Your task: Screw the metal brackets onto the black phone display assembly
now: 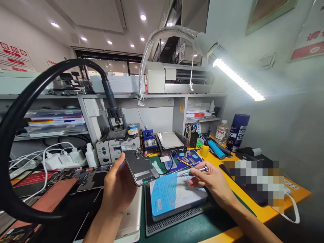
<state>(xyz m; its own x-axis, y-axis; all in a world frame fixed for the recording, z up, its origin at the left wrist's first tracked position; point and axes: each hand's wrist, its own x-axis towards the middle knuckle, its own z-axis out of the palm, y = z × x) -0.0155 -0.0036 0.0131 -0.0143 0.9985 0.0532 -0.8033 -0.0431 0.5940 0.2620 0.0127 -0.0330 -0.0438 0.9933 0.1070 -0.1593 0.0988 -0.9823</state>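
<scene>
Pinching a phone screen point(141, 164) by its edges, the left hand point(116, 185) is beside a box point(163, 195); the right hand point(211, 179) pinches a screwdriver point(186, 173) over that box.

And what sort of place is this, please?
Probably a phone repair shop. The left hand holds a phone screen panel, back side showing; the right hand holds a screwdriver; and what looks like a soldering stand stands farther back.
</scene>
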